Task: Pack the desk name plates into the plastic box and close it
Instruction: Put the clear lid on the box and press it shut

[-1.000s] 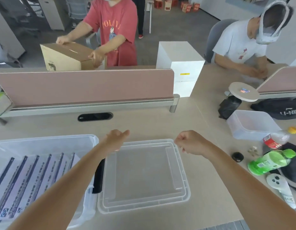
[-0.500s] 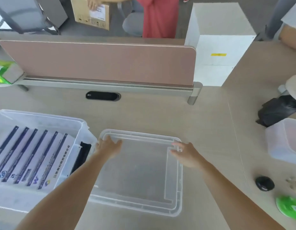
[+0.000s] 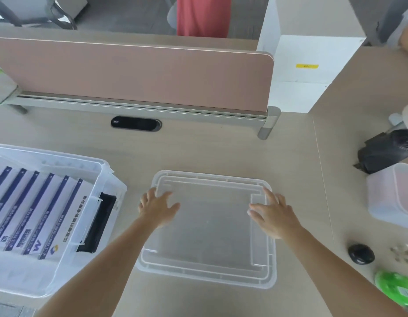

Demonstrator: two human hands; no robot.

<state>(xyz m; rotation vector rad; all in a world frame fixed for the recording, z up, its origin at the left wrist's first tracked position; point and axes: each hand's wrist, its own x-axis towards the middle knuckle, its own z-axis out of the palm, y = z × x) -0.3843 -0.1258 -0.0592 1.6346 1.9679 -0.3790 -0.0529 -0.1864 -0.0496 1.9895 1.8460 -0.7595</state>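
A clear plastic lid (image 3: pixel 209 227) lies flat on the pale wood-grain worktop (image 3: pixel 221 154), a rounded rectangle with a raised moulded rim and shallow ribbed channels along its edges; the grain shows dimly through its frosted middle. Both hands rest on top of it with fingers spread and open, gripping nothing: the left hand (image 3: pixel 156 208) on the far left corner, its fingertips at the rim, and the right hand (image 3: pixel 272 215) on the far right side, palm down over a channel. To the left, just beside the lid but apart from it, stands the box (image 3: pixel 102 179), a deep translucent tub with thin glossy walls and a black latch (image 3: pixel 96 225) on the side facing the lid. Inside it the name plates (image 3: pixel 33 213) lie packed side by side in a slanting row, flat white slabs each edged with a dark blue strip and printed with small logos and characters. Behind runs a dusty-pink divider (image 3: pixel 134 75) with a matte face, seated in a grey metal rail, and a black oval grommet (image 3: pixel 136 123) is set in the worktop in front of it. At the right sit a second frosted tub (image 3: pixel 392 197), a crumpled black bag (image 3: pixel 386 152), a small glossy black puck (image 3: pixel 361 253) and part of a green bottle (image 3: pixel 397 288). A white cabinet (image 3: pixel 312 72) with a yellow label stands beyond the divider.
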